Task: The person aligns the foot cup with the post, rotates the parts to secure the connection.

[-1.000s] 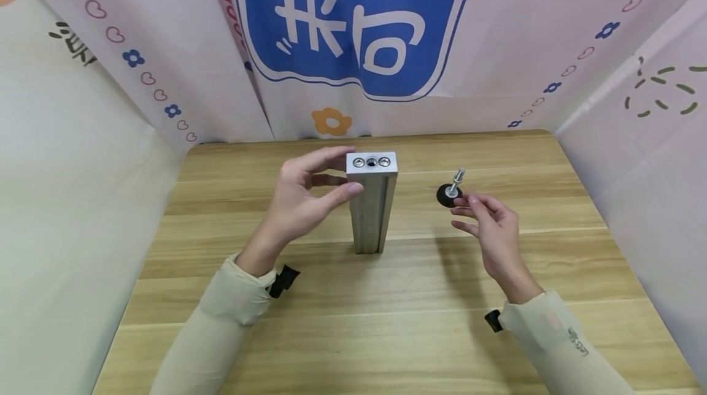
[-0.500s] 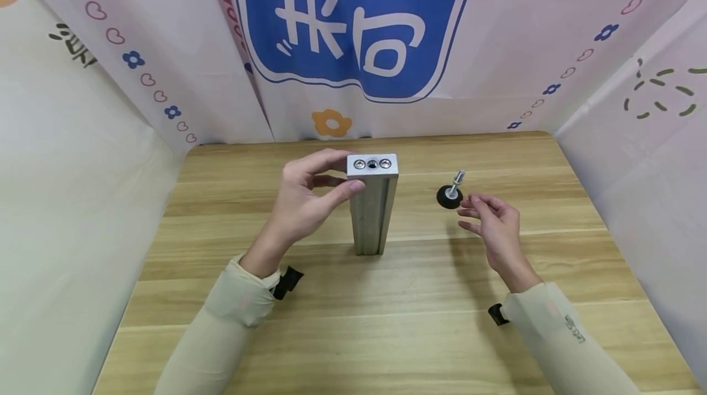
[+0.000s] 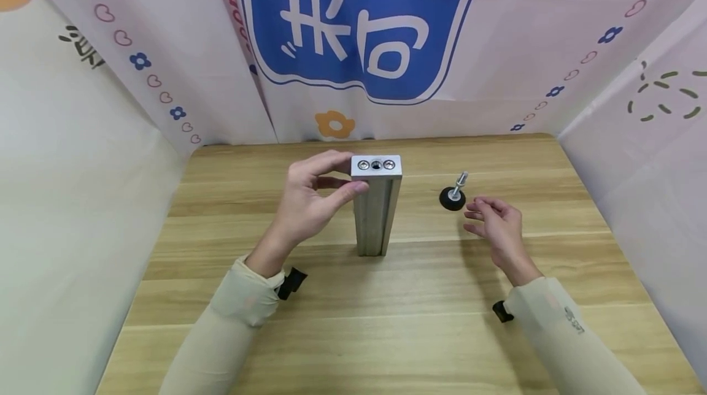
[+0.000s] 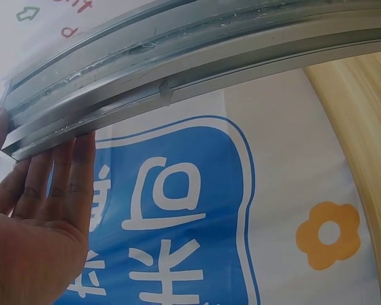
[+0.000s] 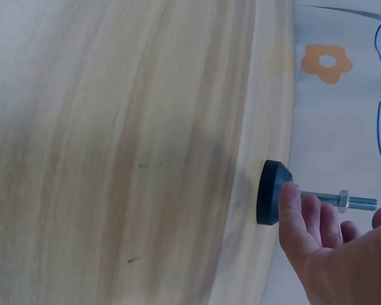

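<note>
Patterned curtain [image 3: 497, 57] backs the worktop [image 3: 420, 333]; left hand [image 3: 309, 199] pinches the vertical aluminium extrusion [image 3: 372, 217]; right hand [image 3: 504, 232], loosely curled, empty, is beside the stud-up levelling foot [image 3: 451, 200]

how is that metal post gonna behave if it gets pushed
The metal post would probably tip easily, being tall and narrow and standing on end on the table. It looks stiff, judging by its grooved metal sides. The left hand pinching its top end might steady it.
</note>
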{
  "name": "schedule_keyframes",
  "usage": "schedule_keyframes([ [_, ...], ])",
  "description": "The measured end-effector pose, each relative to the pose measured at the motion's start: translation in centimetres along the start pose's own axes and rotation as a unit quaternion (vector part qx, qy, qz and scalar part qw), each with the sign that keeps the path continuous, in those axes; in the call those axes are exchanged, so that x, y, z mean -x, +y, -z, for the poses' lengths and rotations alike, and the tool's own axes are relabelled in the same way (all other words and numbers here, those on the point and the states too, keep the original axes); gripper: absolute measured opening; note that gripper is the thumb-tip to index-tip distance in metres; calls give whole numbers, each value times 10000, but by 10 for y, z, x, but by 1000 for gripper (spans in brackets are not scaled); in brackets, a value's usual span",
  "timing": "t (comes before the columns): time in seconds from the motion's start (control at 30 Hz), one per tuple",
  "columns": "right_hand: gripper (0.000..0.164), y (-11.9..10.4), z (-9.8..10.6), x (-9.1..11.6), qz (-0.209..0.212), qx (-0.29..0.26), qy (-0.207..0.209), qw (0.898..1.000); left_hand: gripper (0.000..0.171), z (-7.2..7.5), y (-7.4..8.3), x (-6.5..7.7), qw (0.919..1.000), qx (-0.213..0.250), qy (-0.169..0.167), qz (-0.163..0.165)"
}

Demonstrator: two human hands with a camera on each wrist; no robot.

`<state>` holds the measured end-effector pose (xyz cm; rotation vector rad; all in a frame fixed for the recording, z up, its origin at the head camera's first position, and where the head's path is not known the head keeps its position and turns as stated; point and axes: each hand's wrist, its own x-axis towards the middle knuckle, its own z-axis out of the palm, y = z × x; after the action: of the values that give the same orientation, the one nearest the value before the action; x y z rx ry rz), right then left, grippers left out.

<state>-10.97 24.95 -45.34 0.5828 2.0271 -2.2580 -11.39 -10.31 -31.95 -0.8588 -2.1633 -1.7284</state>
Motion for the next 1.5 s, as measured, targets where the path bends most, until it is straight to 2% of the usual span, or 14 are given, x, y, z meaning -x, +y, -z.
schedule_keyframes([
  [0.17,35,2,1,-8,-25,224,18,9997,34,-1,-1,0,10000,-23,22,-45],
  [0.33,45,2,2,-16,25,754,21,9971,33,-1,-2,0,10000,-32,23,-35],
  [0.5,49,1,2,-23,66,1166,0,9932,33,-1,-2,1,10000,-40,47,-68],
  [1.07,56,4,-2,-34,82,1689,-57,9856,35,-3,-1,2,9999,90,35,60],
  [1.5,66,5,-6,-45,-179,2035,-297,9785,35,-3,-2,3,9998,184,57,11],
])
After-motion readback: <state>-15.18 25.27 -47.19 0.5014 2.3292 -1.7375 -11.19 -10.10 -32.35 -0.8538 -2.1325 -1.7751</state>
